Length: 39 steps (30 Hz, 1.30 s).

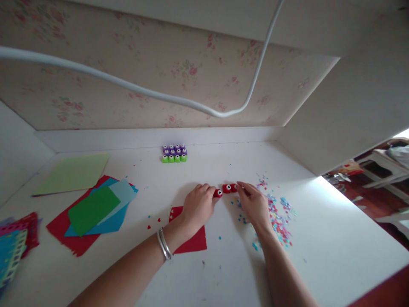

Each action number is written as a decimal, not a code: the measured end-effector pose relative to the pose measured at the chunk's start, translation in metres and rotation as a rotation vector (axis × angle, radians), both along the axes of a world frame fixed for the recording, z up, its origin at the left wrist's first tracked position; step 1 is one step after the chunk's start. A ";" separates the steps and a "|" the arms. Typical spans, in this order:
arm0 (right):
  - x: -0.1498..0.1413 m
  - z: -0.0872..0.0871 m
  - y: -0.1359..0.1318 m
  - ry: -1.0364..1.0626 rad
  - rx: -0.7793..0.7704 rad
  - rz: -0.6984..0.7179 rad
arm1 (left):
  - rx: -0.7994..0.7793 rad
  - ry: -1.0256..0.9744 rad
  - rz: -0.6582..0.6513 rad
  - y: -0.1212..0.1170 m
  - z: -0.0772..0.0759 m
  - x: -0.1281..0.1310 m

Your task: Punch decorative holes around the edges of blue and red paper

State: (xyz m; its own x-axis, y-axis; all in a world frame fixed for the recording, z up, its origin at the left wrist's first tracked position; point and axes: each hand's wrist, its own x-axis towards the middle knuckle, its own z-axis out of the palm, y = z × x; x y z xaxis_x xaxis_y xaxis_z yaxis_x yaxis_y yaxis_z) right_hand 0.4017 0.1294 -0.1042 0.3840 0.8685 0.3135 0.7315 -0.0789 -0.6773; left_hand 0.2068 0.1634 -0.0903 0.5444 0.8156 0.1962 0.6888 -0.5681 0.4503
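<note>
My left hand (pixel 200 207), closed, grips a small red paper punch (pixel 218 193) with a white top. Just to its right on the white table stands another red paper punch (pixel 226 188). A third red punch (pixel 234 187) sits against that one, pinched at its right end by the fingers of my right hand (pixel 254 204). Under my left wrist lies a red sheet of paper (pixel 194 241) with small cut-outs along its upper left edge. Tiny punched paper shapes (pixel 281 221) in many colours are scattered beside and beneath my right hand.
Purple punches (pixel 172 150) and green punches (pixel 174 158) stand in rows near the back wall. Coloured sheets (pixel 94 209) overlap on the left, with a pale green sheet (pixel 72 172) behind and punched scraps (pixel 19 238) at the left edge. A white cable (pixel 179 100) hangs across the front.
</note>
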 end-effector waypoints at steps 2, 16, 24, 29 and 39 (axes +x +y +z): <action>0.000 -0.001 0.000 0.010 0.001 0.036 | -0.001 -0.005 -0.028 0.005 -0.003 0.003; -0.001 -0.007 0.001 0.049 -0.011 0.076 | -0.070 -0.060 -0.254 0.045 -0.005 0.015; 0.002 -0.012 0.003 0.037 -0.032 0.067 | -0.065 -0.045 -0.272 0.033 -0.003 0.021; -0.005 -0.004 -0.002 -0.098 0.193 0.018 | -0.020 -0.043 -0.196 0.032 0.001 0.007; -0.092 0.016 -0.045 -0.133 0.231 0.608 | 0.236 0.046 0.247 0.098 0.009 -0.124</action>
